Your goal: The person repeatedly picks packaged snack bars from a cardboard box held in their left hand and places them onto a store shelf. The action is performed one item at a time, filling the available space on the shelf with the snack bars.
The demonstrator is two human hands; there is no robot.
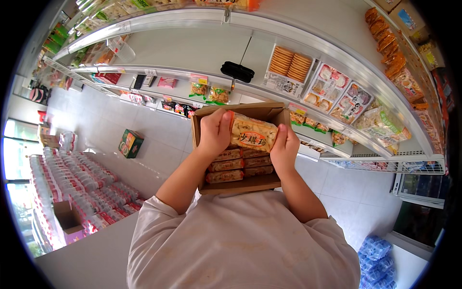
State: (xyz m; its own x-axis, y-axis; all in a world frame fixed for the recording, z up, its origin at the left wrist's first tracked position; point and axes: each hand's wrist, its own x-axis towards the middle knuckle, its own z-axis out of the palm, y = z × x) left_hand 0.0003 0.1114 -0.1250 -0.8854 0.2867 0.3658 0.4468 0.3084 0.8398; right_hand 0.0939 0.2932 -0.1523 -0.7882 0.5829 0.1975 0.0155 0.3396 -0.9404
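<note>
A clear bag of pale yellow puffed snack pieces [253, 130], with a red and orange label, is held between my two hands above an open cardboard box [240, 187]. My left hand [215, 129] is closed on the bag's left end, thumb on top. On its right end, my right hand [285, 148] is closed too, with the thumb along the edge. Several wrapped snack packs [226, 165] lie in rows inside the box, close to my chest. The far part of the box's inside is partly hidden by the held bag.
Ahead stands a shelf [178, 41] with a black holder [237, 71], trays of round biscuits [290, 64] and packed pastries [327, 89]. A green carton [131, 143] sits on the floor at left. Beyond it are stacked bottle packs [86, 188]; blue bottle packs [377, 260] stand at lower right.
</note>
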